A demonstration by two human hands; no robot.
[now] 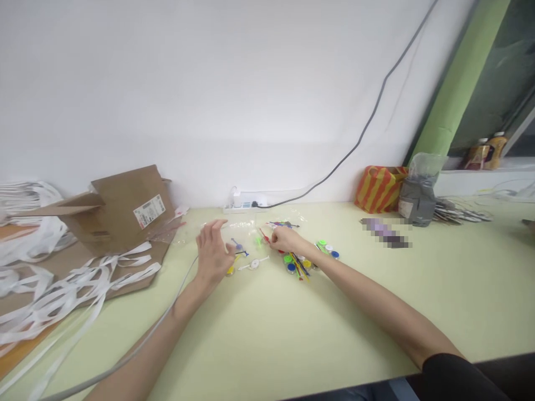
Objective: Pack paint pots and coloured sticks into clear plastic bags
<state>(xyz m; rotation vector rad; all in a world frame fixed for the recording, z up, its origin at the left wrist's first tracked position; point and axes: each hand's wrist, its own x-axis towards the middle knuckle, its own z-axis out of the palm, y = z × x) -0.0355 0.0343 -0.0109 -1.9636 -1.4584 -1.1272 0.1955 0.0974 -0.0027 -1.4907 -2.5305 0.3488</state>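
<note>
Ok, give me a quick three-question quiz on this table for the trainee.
1. True or false: the left hand is clenched in a fist.
2. What lies at the foot of the wall? A) a power strip B) a kettle C) a lamp
3. Fill in: the cardboard box lies on the person's ___ side.
Key: 1 false, its fingers are spread open; 2 A; 3 left.
</note>
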